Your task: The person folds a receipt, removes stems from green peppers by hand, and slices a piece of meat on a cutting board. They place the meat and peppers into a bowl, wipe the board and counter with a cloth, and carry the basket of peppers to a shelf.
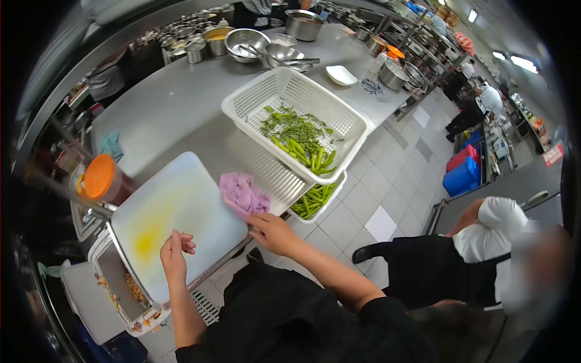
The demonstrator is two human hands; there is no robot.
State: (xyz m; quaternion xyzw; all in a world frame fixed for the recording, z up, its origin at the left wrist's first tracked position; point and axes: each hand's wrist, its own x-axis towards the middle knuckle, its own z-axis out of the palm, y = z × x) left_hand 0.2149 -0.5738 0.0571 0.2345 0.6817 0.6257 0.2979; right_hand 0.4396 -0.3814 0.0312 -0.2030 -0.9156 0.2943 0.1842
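A white cutting board (181, 199) with a yellow stain lies at the counter's near edge. My left hand (175, 251) hovers over its lower part, fingers loosely bent and a little apart, with nothing in them. At the board's right edge is a crumpled purple cloth (243, 192). The fingers of my right hand (273, 233) close on the near end of this cloth; the fingertips are partly hidden. Beyond it, a white perforated basket (242, 118) holds green chili peppers (305, 154) and cut green pieces (296, 127).
Below the counter edge sits another basket of green peppers (313, 201). An orange-lidded container (101, 176) stands left of the board, above an open bin (115, 275). Steel bowls (247, 45) and a white dish (342, 75) are farther back. A person (448, 260) is close on the right.
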